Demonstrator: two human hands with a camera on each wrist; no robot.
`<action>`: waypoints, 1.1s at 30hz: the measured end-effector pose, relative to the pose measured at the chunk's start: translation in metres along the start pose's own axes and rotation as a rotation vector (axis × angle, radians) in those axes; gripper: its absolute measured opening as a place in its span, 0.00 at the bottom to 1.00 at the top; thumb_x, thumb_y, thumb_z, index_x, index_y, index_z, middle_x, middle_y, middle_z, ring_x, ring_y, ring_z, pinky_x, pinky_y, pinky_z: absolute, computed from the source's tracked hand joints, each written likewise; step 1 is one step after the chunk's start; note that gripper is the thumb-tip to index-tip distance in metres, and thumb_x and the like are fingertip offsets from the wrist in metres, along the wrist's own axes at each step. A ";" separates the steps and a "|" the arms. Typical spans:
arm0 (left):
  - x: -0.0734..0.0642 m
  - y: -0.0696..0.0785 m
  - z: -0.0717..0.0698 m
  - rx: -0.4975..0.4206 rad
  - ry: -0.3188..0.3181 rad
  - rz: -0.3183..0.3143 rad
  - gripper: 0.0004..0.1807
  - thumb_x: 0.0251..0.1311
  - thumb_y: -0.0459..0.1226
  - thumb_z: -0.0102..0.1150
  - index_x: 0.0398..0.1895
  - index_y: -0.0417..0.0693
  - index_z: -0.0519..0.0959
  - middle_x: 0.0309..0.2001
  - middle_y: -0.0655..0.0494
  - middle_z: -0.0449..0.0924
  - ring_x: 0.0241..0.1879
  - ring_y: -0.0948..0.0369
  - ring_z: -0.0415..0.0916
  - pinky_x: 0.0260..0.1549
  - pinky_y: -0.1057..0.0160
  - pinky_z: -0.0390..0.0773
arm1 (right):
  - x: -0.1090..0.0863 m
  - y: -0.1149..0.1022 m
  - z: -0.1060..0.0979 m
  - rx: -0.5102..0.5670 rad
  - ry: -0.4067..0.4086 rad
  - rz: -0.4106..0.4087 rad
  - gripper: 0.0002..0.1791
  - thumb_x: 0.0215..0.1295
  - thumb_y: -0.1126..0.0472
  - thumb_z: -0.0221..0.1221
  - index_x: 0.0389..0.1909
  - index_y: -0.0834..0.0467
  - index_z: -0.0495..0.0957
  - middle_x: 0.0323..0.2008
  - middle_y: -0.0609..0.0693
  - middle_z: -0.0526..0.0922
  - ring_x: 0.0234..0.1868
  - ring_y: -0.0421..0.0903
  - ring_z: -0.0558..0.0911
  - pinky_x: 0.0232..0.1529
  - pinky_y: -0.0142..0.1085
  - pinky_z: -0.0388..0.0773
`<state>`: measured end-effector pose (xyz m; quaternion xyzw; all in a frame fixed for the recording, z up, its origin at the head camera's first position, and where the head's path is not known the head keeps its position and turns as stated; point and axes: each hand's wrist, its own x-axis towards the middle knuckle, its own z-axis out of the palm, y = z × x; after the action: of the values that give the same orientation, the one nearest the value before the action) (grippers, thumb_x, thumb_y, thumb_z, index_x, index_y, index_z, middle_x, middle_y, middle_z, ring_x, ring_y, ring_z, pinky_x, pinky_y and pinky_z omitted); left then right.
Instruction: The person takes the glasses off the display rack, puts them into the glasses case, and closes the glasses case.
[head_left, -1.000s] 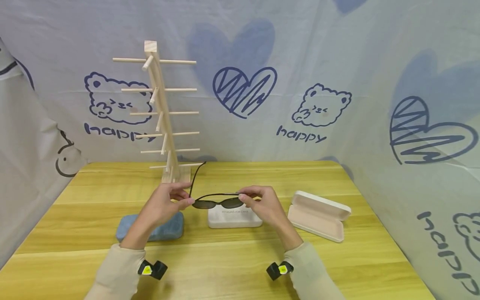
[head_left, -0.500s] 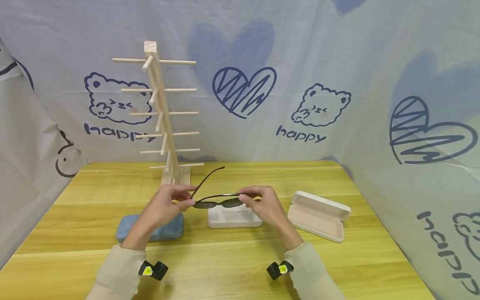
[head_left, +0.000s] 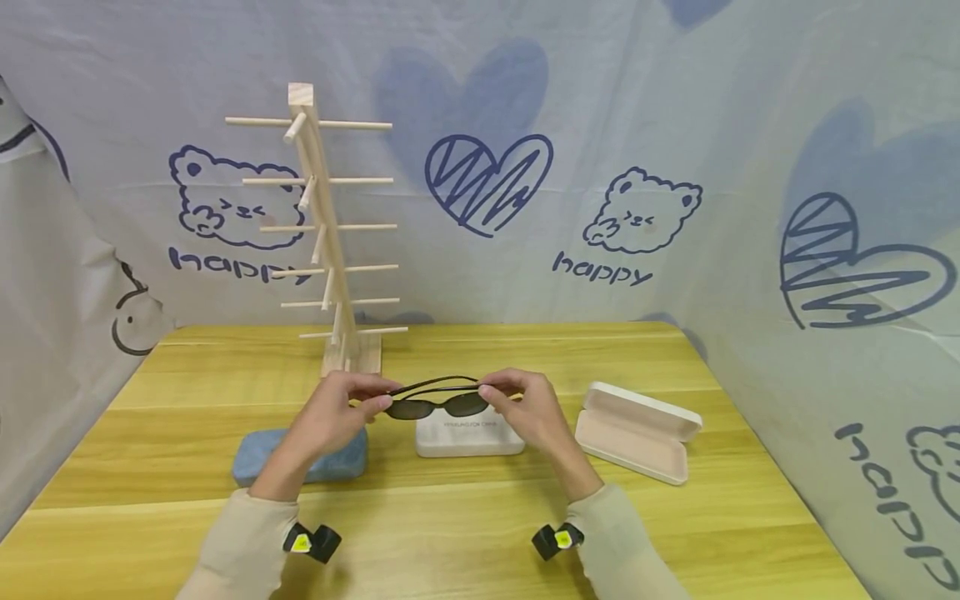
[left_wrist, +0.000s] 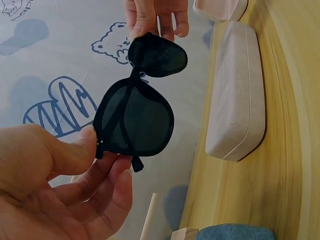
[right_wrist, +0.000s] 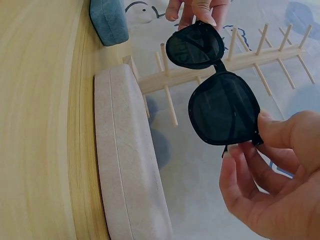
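Dark-lensed sunglasses (head_left: 435,406) with a black frame are held up between both hands, above the closed white glasses case (head_left: 471,435). My left hand (head_left: 333,414) pinches one outer corner of the frame between thumb and fingers. At the other corner, my right hand (head_left: 527,406) pinches the frame likewise. Both temples are folded in behind the lenses (left_wrist: 142,120), and in the right wrist view they show dimly through the lenses (right_wrist: 225,107). Beneath my left forearm lies a closed blue glasses case (head_left: 335,458), partly hidden by it.
A wooden peg rack (head_left: 326,217) stands at the back left, with pegs sticking out on several levels. To the right, a white glasses case (head_left: 637,429) lies open on the wooden table (head_left: 450,533). Printed cloth (head_left: 480,100) hangs behind and at the sides.
The temple on the left-hand side has swung inward, from sticking out toward the back to lying folded behind the lenses. Both hands have kept their hold on the sunglasses and barely moved.
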<state>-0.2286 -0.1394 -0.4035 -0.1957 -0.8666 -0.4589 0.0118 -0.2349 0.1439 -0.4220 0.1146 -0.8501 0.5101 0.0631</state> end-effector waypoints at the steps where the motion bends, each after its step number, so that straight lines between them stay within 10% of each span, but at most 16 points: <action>1: 0.000 0.000 0.000 0.001 0.003 0.003 0.12 0.70 0.28 0.59 0.52 0.36 0.86 0.56 0.34 0.84 0.40 0.54 0.84 0.31 0.66 0.83 | 0.000 0.000 0.000 -0.009 0.014 -0.002 0.08 0.69 0.62 0.66 0.45 0.59 0.88 0.42 0.55 0.90 0.41 0.49 0.86 0.44 0.38 0.86; 33: 0.015 0.005 0.029 -0.021 0.034 0.023 0.10 0.70 0.34 0.63 0.48 0.40 0.89 0.46 0.43 0.90 0.44 0.51 0.86 0.36 0.65 0.83 | -0.011 0.012 -0.032 -0.020 0.040 0.087 0.10 0.71 0.64 0.64 0.48 0.62 0.87 0.47 0.59 0.89 0.45 0.50 0.87 0.44 0.42 0.89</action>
<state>-0.2363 -0.1085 -0.4138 -0.1977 -0.8592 -0.4710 0.0298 -0.2278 0.1787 -0.4196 0.0669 -0.8580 0.5058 0.0589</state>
